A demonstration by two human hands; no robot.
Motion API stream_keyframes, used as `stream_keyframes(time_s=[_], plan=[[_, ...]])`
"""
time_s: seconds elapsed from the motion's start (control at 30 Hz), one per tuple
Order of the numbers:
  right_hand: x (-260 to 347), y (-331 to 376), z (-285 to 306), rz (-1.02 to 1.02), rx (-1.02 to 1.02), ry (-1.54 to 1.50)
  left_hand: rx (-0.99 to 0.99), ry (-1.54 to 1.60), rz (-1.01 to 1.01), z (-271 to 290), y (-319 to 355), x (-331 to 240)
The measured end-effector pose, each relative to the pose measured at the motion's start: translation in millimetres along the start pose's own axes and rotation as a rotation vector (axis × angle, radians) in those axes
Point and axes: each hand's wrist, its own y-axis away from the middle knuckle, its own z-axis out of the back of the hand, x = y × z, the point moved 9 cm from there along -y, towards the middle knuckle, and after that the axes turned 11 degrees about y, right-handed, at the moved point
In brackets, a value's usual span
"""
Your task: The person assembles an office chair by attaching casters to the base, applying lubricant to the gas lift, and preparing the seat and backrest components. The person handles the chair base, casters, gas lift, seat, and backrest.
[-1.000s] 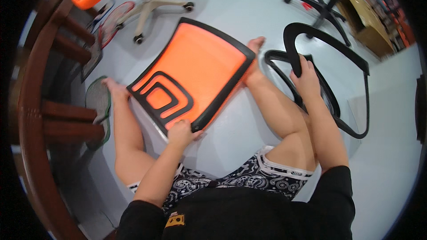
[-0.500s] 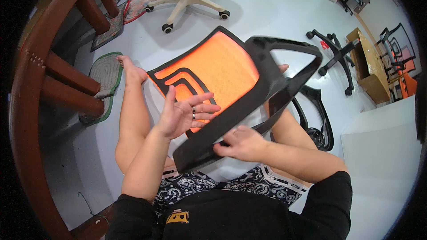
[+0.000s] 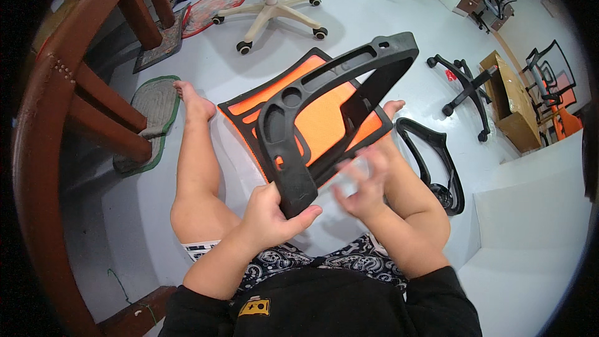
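Note:
My left hand (image 3: 271, 217) is closed round the lower end of a black plastic chair armrest (image 3: 279, 130), a loop with round and long recesses on its upward side. It is held tilted above a chair backrest (image 3: 321, 122) of orange mesh in a black frame, which lies on the floor between my legs and is partly hidden by the loop. My right hand (image 3: 365, 184) is beside the armrest on the right, blurred, its fingers apart and nothing visible in them.
A second black armrest (image 3: 458, 181) lies by my right leg. Farther right are a black wheeled chair base (image 3: 465, 84) and a cardboard box (image 3: 515, 109). Ahead stands an orange chair on a cream wheeled base (image 3: 271, 9). Brown wooden furniture (image 3: 47, 125) and mats (image 3: 156, 106) are left.
The armrest has passed from my right hand to my left and turned, so its recessed side shows. My right hand has let go; my left, open before, has closed on it.

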Motion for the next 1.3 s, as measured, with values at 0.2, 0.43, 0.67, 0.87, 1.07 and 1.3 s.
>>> stream_keyframes(time_s=[0.2, 0.43, 0.67, 0.87, 1.07, 1.3], plan=[[-85, 52, -61, -1.152, 0.08, -1.259, -0.072, 0.463, 0.042, 2, 11, 8], [-85, 47, -30, -1.009, -0.154, -1.326, -0.026, 0.917, 0.016, 6, 11, 26], [-82, 33, 23, -1.002, -0.367, -1.236, -0.23, 0.794, 0.129, 37, -1, 86], [-44, -3, 89, -0.527, -0.318, -0.898, -0.408, 0.506, 0.359, 55, -2, 78], [3, -8, 114, -0.096, -0.302, -0.15, -0.039, 1.004, 0.035, 27, -23, -36], [59, 26, 69, 0.192, -0.224, -0.213, -0.557, 1.106, -0.025, 23, -26, -56]])
